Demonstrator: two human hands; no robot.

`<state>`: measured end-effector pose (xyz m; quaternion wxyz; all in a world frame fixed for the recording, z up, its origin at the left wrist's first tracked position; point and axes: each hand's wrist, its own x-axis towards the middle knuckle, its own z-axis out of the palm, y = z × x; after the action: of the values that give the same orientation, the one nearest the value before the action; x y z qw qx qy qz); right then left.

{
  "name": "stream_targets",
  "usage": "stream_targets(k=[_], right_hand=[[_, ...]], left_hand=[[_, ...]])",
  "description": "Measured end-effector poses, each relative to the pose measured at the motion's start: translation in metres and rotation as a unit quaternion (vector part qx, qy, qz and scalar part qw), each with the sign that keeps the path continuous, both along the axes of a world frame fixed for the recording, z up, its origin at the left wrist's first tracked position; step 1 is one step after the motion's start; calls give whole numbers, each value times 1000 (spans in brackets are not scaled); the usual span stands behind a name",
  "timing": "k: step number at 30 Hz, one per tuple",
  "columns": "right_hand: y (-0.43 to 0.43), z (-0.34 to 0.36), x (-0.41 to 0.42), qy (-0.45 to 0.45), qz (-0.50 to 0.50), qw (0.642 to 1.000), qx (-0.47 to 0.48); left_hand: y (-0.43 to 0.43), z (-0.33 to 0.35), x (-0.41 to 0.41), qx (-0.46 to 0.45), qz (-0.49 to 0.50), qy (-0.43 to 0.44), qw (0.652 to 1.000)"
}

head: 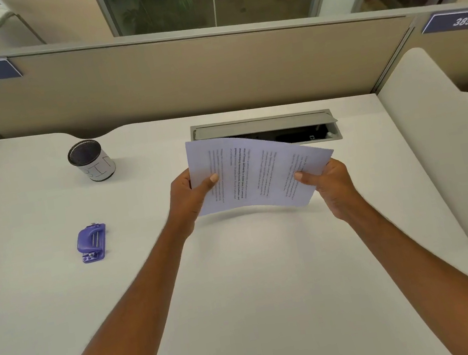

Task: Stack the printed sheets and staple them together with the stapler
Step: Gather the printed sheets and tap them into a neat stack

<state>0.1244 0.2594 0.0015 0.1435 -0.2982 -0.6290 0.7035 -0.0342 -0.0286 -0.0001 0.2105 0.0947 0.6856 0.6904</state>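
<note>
The printed sheets (251,171) are held in the air above the middle of the white desk, bowed slightly, with the text running sideways. My left hand (191,198) grips their left edge, thumb on top. My right hand (330,182) grips the right edge the same way. How many sheets are in the bundle cannot be told. The purple stapler (93,243) lies on the desk well to the left of my left forearm, untouched.
A black mesh cup (90,160) with a white paper label stands at the back left. Behind the sheets a grey cable hatch (264,125) lies open in the desk (256,266). Beige partition panels (180,75) close the back and sides.
</note>
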Motion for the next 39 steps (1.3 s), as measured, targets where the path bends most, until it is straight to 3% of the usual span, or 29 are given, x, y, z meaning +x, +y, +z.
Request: stream_targets(k=[10,26,32,39], right_hand=[[-6,-24,7,-31,4,1000,-2],[-4,-39,8,-46,2,999,-26],[10,-33,15,-53,21,998,-15],[3,-23,9,4,-16,990,-142]], left_hand=[[-1,-30,19,-24,21,-41,999],[6,-28,25,-34,26,-34,998],[0,-20,19,27,41,-65,997],[1,-18,18,122,66,-142,980]])
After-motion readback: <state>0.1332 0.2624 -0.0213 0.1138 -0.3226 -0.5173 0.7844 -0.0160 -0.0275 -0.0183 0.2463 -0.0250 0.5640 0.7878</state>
